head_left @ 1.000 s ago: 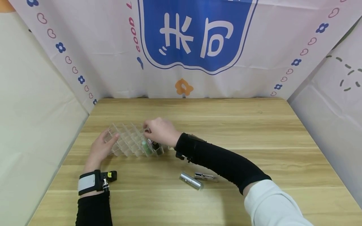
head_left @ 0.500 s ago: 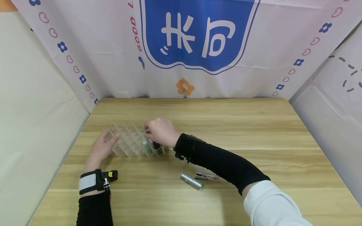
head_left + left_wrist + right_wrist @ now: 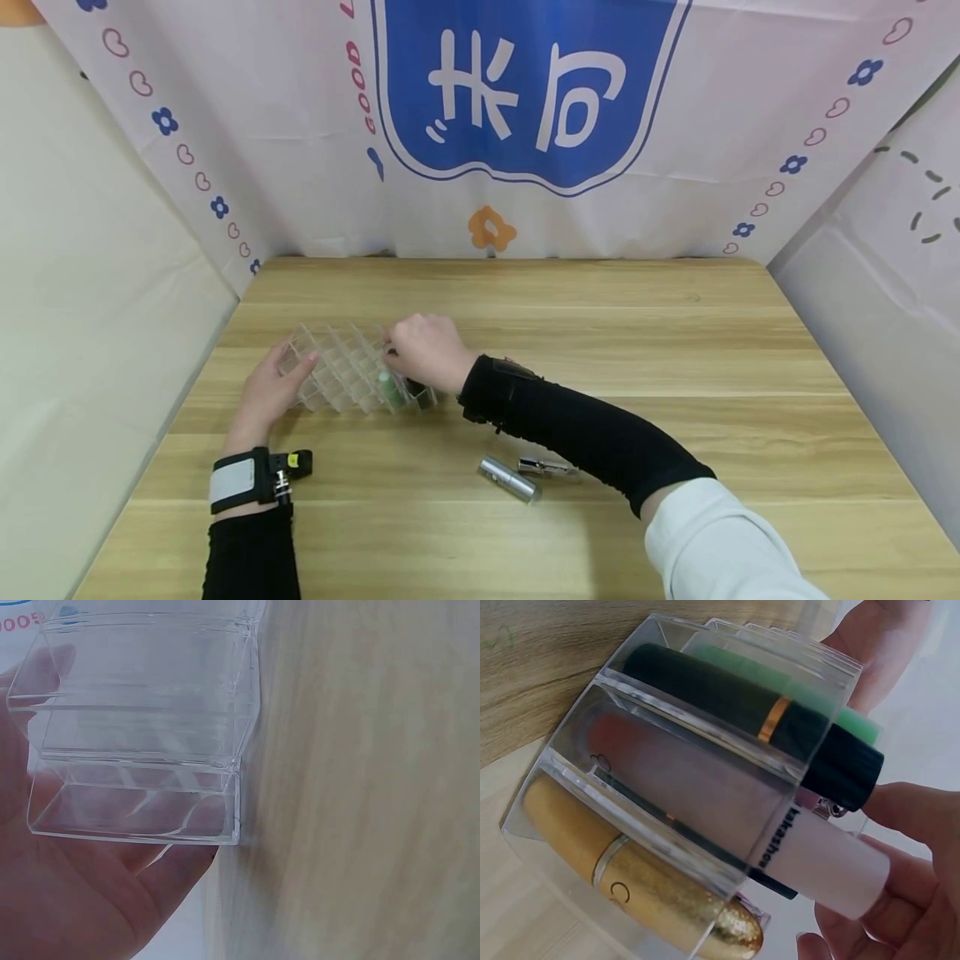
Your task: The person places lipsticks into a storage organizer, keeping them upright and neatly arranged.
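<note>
From the head camera the left hand (image 3: 268,392) rests flat against the clear organizer (image 3: 341,375) on the table (image 3: 600,350), its left-wrist view showing only palm behind acrylic, while up close the right hand (image 3: 900,855) seemingly pinches a pink tube (image 3: 780,825) seated between black (image 3: 757,712) and gold (image 3: 637,877) lipsticks.

Clear acrylic grid organizer (image 3: 341,375) standing on the wooden table; pale pink tube (image 3: 832,859), lettered "lakashos", partly seated in a right-end cell between black (image 3: 780,727) and gold (image 3: 630,877) lipsticks.
</note>
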Demonstrator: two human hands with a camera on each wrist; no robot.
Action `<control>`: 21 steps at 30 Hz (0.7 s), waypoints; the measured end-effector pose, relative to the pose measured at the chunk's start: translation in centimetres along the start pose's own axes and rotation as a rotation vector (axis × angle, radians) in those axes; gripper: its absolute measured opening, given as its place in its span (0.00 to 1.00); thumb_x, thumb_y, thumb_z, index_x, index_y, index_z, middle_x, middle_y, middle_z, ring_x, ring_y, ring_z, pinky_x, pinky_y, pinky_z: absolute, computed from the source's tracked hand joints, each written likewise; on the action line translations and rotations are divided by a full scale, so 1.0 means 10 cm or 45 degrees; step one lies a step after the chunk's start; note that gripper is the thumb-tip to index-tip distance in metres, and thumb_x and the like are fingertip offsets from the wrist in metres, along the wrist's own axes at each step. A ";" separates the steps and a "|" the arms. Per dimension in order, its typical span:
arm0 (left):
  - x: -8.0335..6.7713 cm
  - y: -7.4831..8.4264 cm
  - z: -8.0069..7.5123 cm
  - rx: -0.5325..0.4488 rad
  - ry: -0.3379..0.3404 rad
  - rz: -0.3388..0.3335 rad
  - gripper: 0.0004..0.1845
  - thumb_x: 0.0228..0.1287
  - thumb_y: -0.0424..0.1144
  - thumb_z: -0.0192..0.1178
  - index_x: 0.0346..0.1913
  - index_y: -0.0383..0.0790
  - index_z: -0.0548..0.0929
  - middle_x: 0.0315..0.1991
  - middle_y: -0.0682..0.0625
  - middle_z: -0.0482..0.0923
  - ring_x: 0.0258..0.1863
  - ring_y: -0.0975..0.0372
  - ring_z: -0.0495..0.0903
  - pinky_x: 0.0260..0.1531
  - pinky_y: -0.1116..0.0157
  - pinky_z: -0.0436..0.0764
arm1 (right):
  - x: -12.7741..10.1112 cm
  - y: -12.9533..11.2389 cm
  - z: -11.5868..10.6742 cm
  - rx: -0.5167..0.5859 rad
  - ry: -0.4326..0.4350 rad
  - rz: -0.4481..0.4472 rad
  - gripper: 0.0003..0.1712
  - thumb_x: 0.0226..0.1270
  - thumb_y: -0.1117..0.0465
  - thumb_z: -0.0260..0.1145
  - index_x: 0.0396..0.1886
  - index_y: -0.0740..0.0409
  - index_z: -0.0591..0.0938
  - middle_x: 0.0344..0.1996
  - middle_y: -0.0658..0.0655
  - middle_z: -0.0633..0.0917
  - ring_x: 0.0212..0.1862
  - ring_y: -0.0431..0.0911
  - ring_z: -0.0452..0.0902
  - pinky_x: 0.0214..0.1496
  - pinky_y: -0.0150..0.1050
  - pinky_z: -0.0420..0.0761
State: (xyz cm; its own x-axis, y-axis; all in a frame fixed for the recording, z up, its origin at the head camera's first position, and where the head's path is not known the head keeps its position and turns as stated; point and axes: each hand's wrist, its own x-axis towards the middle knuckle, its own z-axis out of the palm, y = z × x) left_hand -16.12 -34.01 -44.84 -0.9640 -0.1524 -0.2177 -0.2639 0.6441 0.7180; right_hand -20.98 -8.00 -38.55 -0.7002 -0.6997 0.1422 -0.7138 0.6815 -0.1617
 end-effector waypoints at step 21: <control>-0.01 0.00 -0.01 -0.011 -0.008 -0.002 0.49 0.68 0.71 0.43 0.79 0.43 0.42 0.78 0.31 0.41 0.74 0.31 0.45 0.65 0.28 0.53 | 0.00 -0.03 0.04 -0.097 0.075 -0.018 0.10 0.69 0.52 0.64 0.28 0.46 0.85 0.16 0.42 0.77 0.15 0.34 0.65 0.12 0.26 0.56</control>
State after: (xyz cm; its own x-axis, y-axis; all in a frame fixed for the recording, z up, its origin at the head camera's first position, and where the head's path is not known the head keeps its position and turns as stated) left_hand -16.06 -34.08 -44.78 -0.9635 -0.1489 -0.2227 -0.2656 0.6374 0.7233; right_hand -20.75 -8.34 -38.90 -0.6882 -0.6970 0.2016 -0.7212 0.6875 -0.0850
